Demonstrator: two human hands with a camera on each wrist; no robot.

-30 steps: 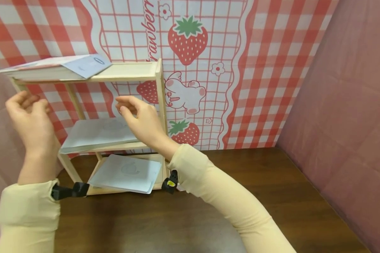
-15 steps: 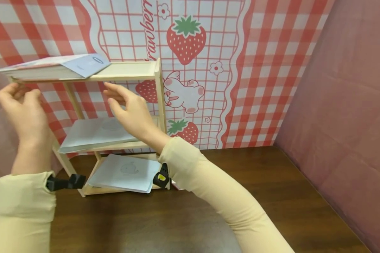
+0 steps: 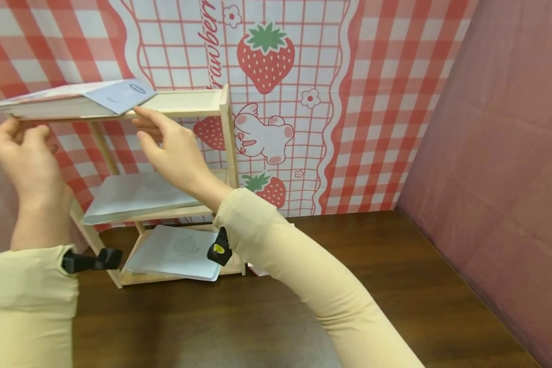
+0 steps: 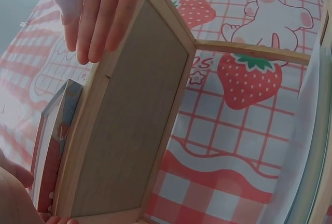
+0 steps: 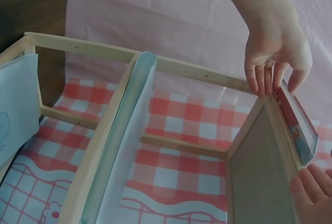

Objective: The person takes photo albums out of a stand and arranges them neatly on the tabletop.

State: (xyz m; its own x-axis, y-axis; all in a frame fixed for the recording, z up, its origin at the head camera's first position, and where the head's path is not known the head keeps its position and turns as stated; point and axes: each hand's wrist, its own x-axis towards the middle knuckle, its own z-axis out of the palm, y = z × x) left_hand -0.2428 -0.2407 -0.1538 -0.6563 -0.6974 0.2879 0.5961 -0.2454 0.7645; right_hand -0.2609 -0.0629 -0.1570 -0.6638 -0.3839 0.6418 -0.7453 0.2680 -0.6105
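A thick book (image 3: pixel 60 105) lies on the top board of a small wooden shelf rack (image 3: pixel 188 102), its pale blue cover part (image 3: pixel 119 96) towards the right. My left hand (image 3: pixel 32 158) is at the board's left end. In the right wrist view, its fingertips meet the rack's corner, close beside the book. My right hand (image 3: pixel 175 153) has its fingertips at the board's front edge, near the book's right corner; whether they touch it is unclear. Those fingers (image 4: pixel 98 24) look nearly straight in the left wrist view. Neither hand grips anything.
A pale book (image 3: pixel 119 197) lies on the middle board and another, with a whale-like drawing (image 3: pixel 165 250), on the bottom one. Something red-edged (image 3: pixel 257 271) shows beside the rack on the brown table (image 3: pixel 239 322). A strawberry-print cloth (image 3: pixel 267 56) hangs behind.
Both hands have risen and moved left, from below the top board up to its front edge and left end. The books stay where they were on the rack.
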